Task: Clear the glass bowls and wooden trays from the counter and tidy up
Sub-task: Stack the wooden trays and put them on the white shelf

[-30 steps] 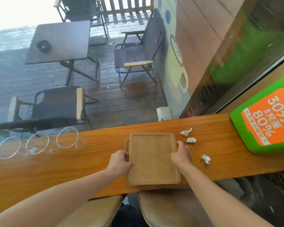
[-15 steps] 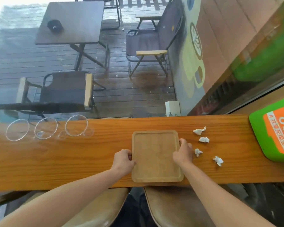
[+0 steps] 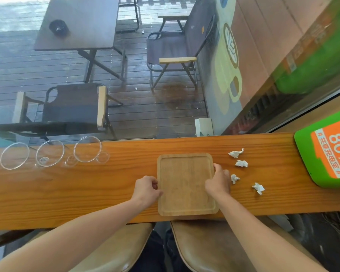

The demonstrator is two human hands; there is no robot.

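A rectangular wooden tray (image 3: 185,183) lies flat on the wooden counter (image 3: 86,189), near its front edge. In the earlier frame a second tray's edge showed beneath it; now only the top one shows. My left hand (image 3: 147,190) grips the tray's left edge and my right hand (image 3: 218,182) grips its right edge. Three clear glass bowls stand in a row at the counter's left: one (image 3: 14,155) at far left, one (image 3: 49,155) in the middle, one (image 3: 87,148) on the right.
Several crumpled white paper scraps (image 3: 241,163) lie right of the tray. A green and orange sign (image 3: 330,154) rests at the far right. Two padded stools (image 3: 214,244) sit below the counter. Behind the window stand patio chairs and a table.
The tray has been squared up over whatever lay beneath it, so the lower edge no longer sticks out. Both hands stay on its sides. The camera tilted down.
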